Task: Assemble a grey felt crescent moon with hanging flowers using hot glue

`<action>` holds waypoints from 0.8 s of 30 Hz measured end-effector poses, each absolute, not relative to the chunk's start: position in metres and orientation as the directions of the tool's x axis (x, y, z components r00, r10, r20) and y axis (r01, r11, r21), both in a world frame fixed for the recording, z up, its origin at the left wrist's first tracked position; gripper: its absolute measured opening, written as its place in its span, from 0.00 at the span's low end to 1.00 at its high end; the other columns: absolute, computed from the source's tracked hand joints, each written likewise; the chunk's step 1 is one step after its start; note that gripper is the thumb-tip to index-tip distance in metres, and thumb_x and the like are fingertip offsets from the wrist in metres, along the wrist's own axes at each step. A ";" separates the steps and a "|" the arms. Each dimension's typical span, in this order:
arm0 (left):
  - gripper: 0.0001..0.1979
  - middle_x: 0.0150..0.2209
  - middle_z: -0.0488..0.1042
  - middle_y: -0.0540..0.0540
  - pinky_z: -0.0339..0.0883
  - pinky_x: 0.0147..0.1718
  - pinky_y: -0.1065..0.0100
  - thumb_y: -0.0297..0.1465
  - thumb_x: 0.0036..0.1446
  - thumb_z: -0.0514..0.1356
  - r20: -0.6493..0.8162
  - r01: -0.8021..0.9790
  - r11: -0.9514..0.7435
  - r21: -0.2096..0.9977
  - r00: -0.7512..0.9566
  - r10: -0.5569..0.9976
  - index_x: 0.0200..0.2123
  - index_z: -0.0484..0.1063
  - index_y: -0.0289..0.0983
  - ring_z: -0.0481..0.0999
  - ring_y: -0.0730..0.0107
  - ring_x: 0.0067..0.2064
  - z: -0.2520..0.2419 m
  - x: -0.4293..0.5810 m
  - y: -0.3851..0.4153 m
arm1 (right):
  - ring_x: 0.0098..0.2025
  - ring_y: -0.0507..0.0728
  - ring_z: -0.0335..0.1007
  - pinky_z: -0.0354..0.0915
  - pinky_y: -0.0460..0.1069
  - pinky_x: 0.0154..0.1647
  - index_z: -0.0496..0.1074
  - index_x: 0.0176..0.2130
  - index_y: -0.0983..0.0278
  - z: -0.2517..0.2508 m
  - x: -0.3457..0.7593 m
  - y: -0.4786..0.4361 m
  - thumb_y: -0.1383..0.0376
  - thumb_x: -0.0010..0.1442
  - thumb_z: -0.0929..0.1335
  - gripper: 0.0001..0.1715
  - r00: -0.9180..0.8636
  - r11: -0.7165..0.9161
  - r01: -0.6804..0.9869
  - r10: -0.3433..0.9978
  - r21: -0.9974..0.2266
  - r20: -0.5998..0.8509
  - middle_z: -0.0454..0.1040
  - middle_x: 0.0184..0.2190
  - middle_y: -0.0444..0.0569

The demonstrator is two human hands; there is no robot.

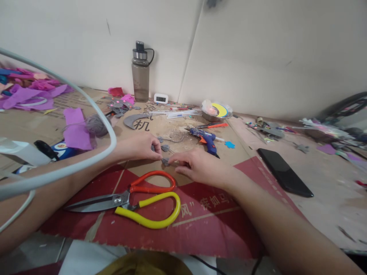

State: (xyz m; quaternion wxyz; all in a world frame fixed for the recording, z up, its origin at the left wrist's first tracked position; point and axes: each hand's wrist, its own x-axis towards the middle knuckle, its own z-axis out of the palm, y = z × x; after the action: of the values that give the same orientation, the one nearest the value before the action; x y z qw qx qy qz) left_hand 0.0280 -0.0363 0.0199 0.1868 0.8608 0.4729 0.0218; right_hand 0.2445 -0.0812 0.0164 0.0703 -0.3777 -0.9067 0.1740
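Observation:
A small grey felt piece (pixel 165 162) lies on the cardboard between my two hands. My left hand (pixel 147 146) has its fingers curled and its thumb and fingertips pinched at the left edge of this piece. From the other side, the outstretched index finger of my right hand (pixel 196 164) touches it, while the thumb stays apart. Just beyond my left fingertips are more small grey felt cutouts (pixel 165 148). Large scissors (pixel 123 200) with one red and one yellow handle lie nearest to me, blades pointing left.
A blue glue gun (pixel 208 140) rests beyond my right hand. Farther back stand a water bottle (pixel 140 78), a small digital clock (pixel 161 98) and a metal bowl (pixel 213 117). A phone (pixel 283 172) lies right. A white cable (pixel 110 147) arches over my left arm; purple felt (pixel 76 130) lies behind it.

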 end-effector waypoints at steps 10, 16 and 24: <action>0.11 0.29 0.79 0.51 0.60 0.30 0.73 0.39 0.46 0.60 -0.153 0.821 -0.456 0.343 0.528 0.836 0.29 0.79 0.40 0.72 0.72 0.30 0.022 0.029 -0.038 | 0.27 0.49 0.67 0.61 0.44 0.30 0.75 0.49 0.61 0.017 0.254 -0.075 0.66 0.58 0.65 0.19 -0.672 0.463 0.650 0.721 -0.603 -0.170 0.77 0.28 0.44; 0.11 0.29 0.79 0.51 0.60 0.31 0.73 0.39 0.46 0.60 -0.155 0.820 -0.445 0.359 0.523 0.838 0.29 0.79 0.40 0.73 0.70 0.32 0.022 0.028 -0.038 | 0.24 0.48 0.64 0.58 0.43 0.27 0.76 0.40 0.64 0.024 0.257 -0.075 0.65 0.56 0.65 0.13 -0.665 0.406 0.649 0.713 -0.643 -0.222 0.73 0.24 0.43; 0.12 0.29 0.78 0.50 0.58 0.29 0.72 0.40 0.45 0.60 -0.203 0.851 -0.415 0.322 0.491 0.847 0.29 0.79 0.39 0.72 0.70 0.31 0.025 0.024 -0.036 | 0.25 0.49 0.64 0.54 0.44 0.25 0.72 0.29 0.64 0.032 0.272 -0.069 0.64 0.57 0.64 0.09 -0.670 0.488 0.708 0.691 -0.510 -0.271 0.71 0.23 0.43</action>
State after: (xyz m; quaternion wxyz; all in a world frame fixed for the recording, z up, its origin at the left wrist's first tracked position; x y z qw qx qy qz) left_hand 0.0239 -0.0359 0.0251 0.1941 0.8412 0.5046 -0.0044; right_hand 0.2718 -0.0694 0.0320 -0.0147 -0.4056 -0.8623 0.3028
